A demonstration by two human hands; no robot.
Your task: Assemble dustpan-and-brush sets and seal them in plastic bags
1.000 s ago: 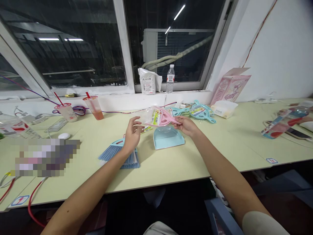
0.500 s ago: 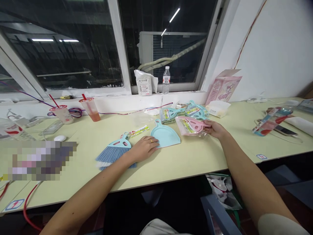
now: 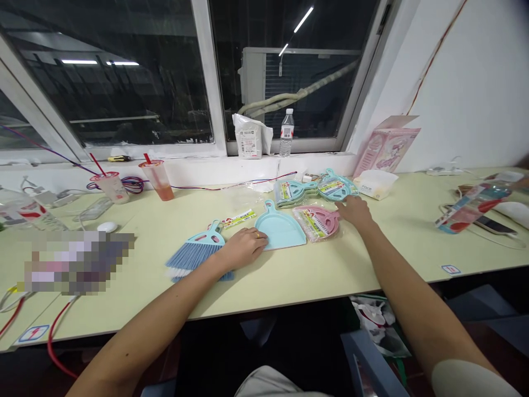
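Note:
My left hand [image 3: 244,246] grips the left edge of a light blue dustpan [image 3: 283,230] lying on the table, its fingers curled over the rim. A blue hand brush [image 3: 196,252] with blue and white bristles lies left of it, partly under my left forearm. My right hand [image 3: 356,212] is open, its fingers reaching just past a pink dustpan set [image 3: 317,221] in clear plastic, which lies flat beside the blue dustpan. Wrapped teal dustpan sets [image 3: 336,187] lie behind, close to my right fingertips. A yellow-green label card [image 3: 238,219] lies behind the brush.
Two drink cups [image 3: 160,181] with red straws stand at the back left. On the sill are a water bottle [image 3: 286,133] and a white packet [image 3: 250,139]. A tissue pack [image 3: 375,184] and pink box [image 3: 388,144] stand back right; a tilted bottle [image 3: 471,208] is further right.
My right hand has let go of the pink wrapped set, which now lies flat on the table, and has moved back toward the teal sets. My left hand stays on the dustpan.

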